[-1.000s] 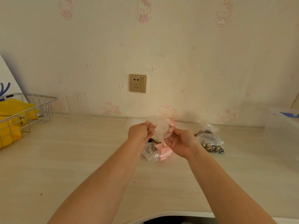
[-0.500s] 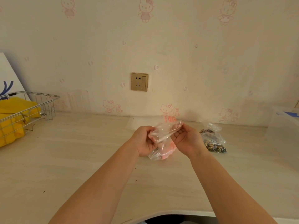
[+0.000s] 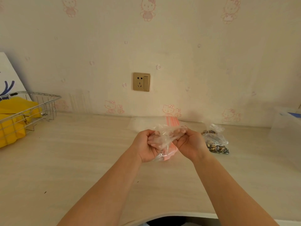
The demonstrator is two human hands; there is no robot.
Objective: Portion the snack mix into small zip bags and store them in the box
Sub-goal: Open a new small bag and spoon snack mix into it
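1. Head view: I see both hands, left hand (image 3: pixel 146 145) and right hand (image 3: pixel 187 144), pinching a clear zip bag (image 3: pixel 164 136) above the surface (image 3: pixel 81 160).
2. Snack mix bag (image 3: pixel 215 142) lies right.
3. Translucent box (image 3: pixel 286 128) stands far right.
4. Wire basket (image 3: pixel 32 108) holds yellow items.

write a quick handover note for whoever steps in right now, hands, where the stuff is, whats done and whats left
Left hand and right hand: both grip one small clear zip bag above the table, fingers curled into its plastic.
Bag of snack mix: on the table, right of the hands.
Pack of spare bags with pink print: under the hands.
Clear box: far right.
Done: no filled small bag visible.
Left: open the bag, fill, seal, store in the box.
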